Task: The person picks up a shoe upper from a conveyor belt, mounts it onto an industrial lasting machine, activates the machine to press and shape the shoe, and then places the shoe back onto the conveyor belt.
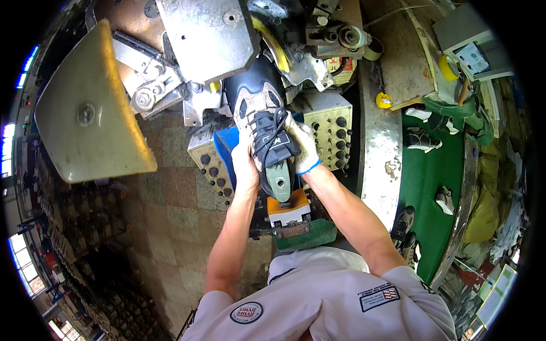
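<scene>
Yellowed metal fills the far left, a broad curved guard plate point(91, 108) hanging over a worn tiled floor point(170, 216). Next to it sits a grey steel machine head point(207, 37) with brackets and bolts, reaching down toward the middle. Below that, the person's bare left hand point(243, 162) presses flat against the left side of a dark shoe upper point(267, 128), fingers close together and laid along it. The shoe, black and grey with loose black laces, stands toe-up on a green last point(280, 184), its toe pushed into the machine's jaws just under the steel head. An orange block point(289, 206) sits right beneath the last. The right hand point(302, 146), in a white glove with a blue cuff, grips the shoe's right side, fingers curled around it. Behind that hand is a cream control panel point(331, 132) studded with black knobs. Further right, a green conveyor belt point(424, 187) carries several more shoes point(422, 139), well apart from the hands.
</scene>
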Demonstrator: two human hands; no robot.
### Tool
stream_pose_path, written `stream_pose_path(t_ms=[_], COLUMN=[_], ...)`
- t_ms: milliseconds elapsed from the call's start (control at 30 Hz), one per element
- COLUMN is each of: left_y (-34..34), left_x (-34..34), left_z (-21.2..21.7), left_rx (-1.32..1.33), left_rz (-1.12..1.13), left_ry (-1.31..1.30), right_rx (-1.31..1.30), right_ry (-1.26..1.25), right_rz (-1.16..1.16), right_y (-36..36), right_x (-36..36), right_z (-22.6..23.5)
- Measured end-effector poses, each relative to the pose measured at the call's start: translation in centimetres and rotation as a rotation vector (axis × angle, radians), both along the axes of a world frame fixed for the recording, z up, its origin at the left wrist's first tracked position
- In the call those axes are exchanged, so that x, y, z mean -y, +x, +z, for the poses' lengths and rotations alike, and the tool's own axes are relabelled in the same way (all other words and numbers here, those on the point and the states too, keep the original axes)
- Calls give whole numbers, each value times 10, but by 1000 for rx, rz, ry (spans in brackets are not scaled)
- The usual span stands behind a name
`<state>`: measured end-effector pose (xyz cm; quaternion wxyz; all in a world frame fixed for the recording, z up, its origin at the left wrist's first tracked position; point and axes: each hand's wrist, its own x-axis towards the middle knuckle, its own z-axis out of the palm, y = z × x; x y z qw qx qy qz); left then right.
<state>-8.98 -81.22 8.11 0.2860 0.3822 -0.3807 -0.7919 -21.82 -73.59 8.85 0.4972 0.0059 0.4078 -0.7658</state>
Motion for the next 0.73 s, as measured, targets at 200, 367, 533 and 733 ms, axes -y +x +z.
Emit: stream_pose_path(t_ms=[200, 367, 533, 733], left_y=[-6, -4, -5, 11], left_x=[-3, -8, -7, -19], left_z=[-24, -19, -8, -14], left_rx=[-52, -101, -121, -32], left_rz=[78, 87, 57, 68], left_ry=[-170, -135, -132, -205], right_rx=[-136, -142, -233, -215], right_ry=[16, 67, 75, 89], right_rz=[-26, -45, -71, -29], right_y=[-7, 0, 0, 1], right_x=[6, 6, 8, -13], right_z=[-13, 4, 5, 3])
